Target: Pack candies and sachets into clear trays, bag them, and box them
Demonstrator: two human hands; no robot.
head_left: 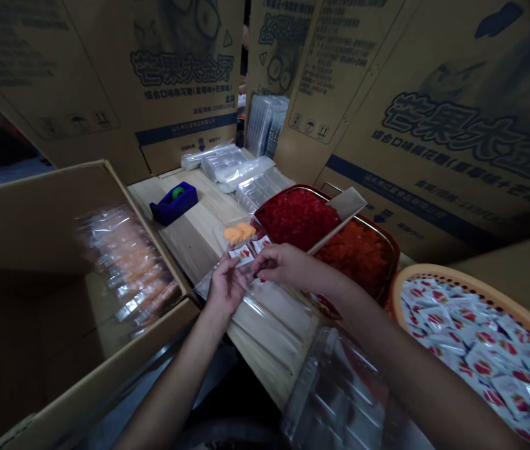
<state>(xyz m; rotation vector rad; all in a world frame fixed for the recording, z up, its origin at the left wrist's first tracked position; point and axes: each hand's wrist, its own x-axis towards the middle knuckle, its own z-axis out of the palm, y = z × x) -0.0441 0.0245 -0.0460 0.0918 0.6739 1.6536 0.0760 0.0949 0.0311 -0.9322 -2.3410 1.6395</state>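
Left hand [226,286] and right hand [278,262] both half closed, fingertips seemingly pinching a clear plastic bag [265,319] on the wooden surface [185,244]; exact grip partly hidden. Orange basket [462,281] of sachets at right, red-rimmed tray [325,215] of red and orange pieces just behind. Red-and-white sachets [242,253] lie at the fingertips; a light pinch suits the thin film.

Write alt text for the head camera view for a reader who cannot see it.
The left hand and right hand touch small red-and-white sachets on clear plastic on a wooden table. Nearby sit a tray of red and orange pieces and an orange basket of sachets.
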